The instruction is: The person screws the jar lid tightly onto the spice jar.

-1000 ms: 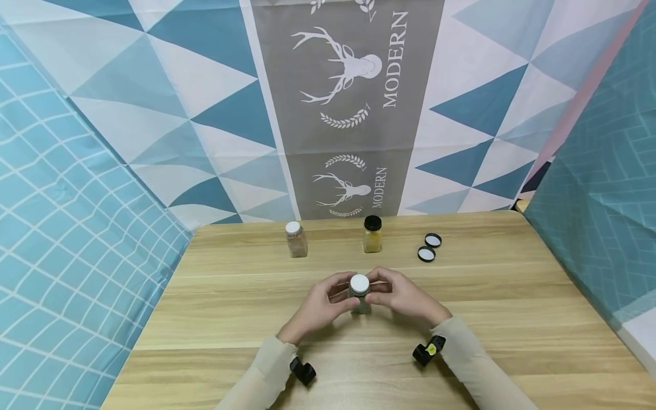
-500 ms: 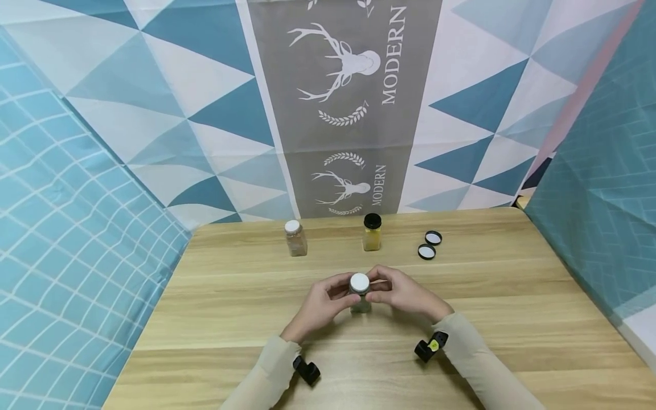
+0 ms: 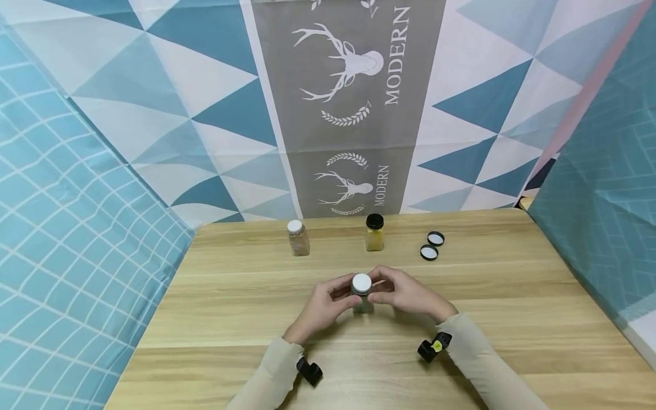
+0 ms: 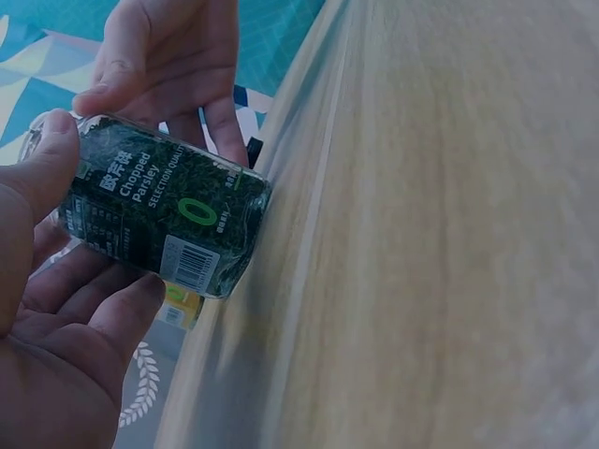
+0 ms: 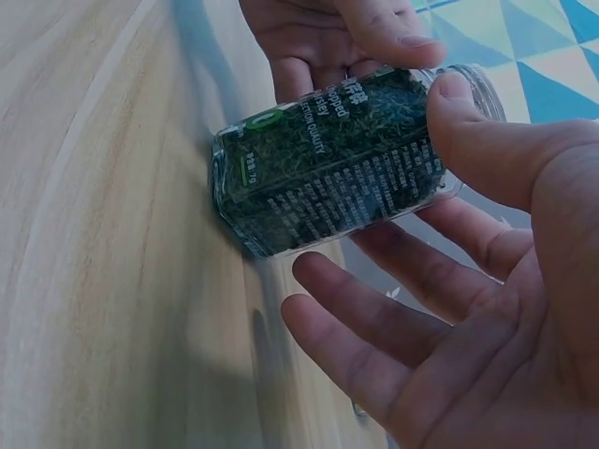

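The person's left hand point(image 3: 323, 304) and right hand point(image 3: 408, 293) both grip the upright parsley jar point(image 4: 161, 201) mid-worktop point(image 3: 215, 319); it and the brownish jar point(image 3: 300, 245) seem uncapped, two black-rimmed lids point(image 3: 429, 252) lying off, while the yellow jar point(image 3: 374, 241) remains capped.

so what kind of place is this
Probably a makeshift indoor booth, not an everyday kitchen: patterned cloth screens the back and sides of a wooden table, and a parsley jar is held there.
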`<state>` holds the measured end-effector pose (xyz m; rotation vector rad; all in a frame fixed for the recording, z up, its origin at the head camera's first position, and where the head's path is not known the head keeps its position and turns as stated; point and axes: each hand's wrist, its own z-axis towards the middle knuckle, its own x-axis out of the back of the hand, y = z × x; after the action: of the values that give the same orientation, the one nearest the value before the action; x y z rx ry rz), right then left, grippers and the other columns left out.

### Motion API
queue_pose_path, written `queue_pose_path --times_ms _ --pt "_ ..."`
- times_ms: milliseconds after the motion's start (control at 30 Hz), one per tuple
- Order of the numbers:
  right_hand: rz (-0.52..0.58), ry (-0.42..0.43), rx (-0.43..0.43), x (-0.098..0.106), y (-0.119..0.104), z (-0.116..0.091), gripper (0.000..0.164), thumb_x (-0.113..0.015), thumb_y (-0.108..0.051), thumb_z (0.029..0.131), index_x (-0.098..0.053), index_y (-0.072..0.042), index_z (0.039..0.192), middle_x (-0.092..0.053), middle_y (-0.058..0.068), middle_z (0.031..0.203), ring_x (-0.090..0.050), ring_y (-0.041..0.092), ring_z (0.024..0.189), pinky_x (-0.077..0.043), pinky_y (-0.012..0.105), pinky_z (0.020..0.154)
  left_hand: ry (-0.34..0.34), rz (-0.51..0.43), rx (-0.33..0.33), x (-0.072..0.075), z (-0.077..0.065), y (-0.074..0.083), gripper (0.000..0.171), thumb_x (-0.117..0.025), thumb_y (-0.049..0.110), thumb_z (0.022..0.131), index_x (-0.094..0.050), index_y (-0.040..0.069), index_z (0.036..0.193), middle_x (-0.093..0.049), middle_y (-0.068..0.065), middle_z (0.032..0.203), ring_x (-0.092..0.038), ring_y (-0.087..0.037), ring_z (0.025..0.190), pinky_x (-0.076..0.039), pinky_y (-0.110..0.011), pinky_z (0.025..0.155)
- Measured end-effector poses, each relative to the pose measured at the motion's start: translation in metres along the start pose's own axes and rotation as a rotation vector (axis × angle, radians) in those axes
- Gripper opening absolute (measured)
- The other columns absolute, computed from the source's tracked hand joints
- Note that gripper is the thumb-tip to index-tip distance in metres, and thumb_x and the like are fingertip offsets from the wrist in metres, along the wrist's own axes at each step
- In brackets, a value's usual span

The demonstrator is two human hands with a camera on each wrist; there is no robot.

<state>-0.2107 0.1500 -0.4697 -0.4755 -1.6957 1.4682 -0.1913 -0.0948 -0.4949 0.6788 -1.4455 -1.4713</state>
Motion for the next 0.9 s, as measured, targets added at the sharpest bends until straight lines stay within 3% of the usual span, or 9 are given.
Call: queue_pose_path --times_ms 167,433,533,733,900 --pt "-0.049 0.009 0.015 0.001 0.0 0.0 0.035 -0.074 -0.023 0.097 -0.063 -0.009 0.128 -0.066 0.012 0.13 -0.067 0.032 0.12 -0.058 0.031 0.101 -0.001 0.008 0.004 0.001 -0.001 0.002 0.056 -0.076 0.02 0.095 -0.057 0.007 0.146 -0.062 -0.013 0.144 -0.061 -0.027 0.132 -0.053 -0.028 0.107" --pt "-0.077 0.022 0.032 0.003 0.002 -0.003 0.039 -0.074 -0.025 0.097 -0.064 -0.01 0.131 -0.067 0.01 0.131 -0.066 0.03 0.121 -0.057 0.041 0.105 0.002 0.013 -0.006 0.0 -0.002 0.002 0.055 -0.075 0.021 0.095 -0.057 0.007 0.146 -0.063 -0.014 0.143 -0.061 -0.028 0.132 -0.053 -0.029 0.107" --pt "-0.1 0.052 0.03 0.006 0.001 -0.005 0.04 -0.074 -0.028 0.097 -0.064 -0.011 0.132 -0.068 0.007 0.131 -0.065 0.028 0.123 -0.055 0.043 0.107 0.004 0.008 -0.003 -0.001 -0.002 0.001 0.055 -0.075 0.02 0.095 -0.057 0.007 0.146 -0.062 -0.014 0.143 -0.061 -0.028 0.131 -0.053 -0.029 0.107" --pt "-0.152 0.138 0.041 0.017 0.003 -0.009 0.047 -0.072 -0.028 0.099 -0.061 -0.003 0.136 -0.068 0.01 0.133 -0.064 0.032 0.126 -0.052 0.05 0.109 0.013 0.028 0.011 -0.001 -0.002 0.002 0.057 -0.076 0.021 0.095 -0.057 0.005 0.146 -0.062 -0.014 0.144 -0.062 -0.027 0.131 -0.053 -0.029 0.107" --pt "-0.119 0.224 0.041 0.028 0.003 -0.012 0.042 -0.07 -0.026 0.1 -0.062 -0.008 0.137 -0.068 0.013 0.134 -0.064 0.033 0.126 -0.058 0.038 0.103 0.023 0.042 0.025 -0.001 -0.001 0.002 0.058 -0.077 0.023 0.094 -0.057 0.004 0.145 -0.063 -0.014 0.142 -0.062 -0.026 0.13 -0.053 -0.028 0.106"
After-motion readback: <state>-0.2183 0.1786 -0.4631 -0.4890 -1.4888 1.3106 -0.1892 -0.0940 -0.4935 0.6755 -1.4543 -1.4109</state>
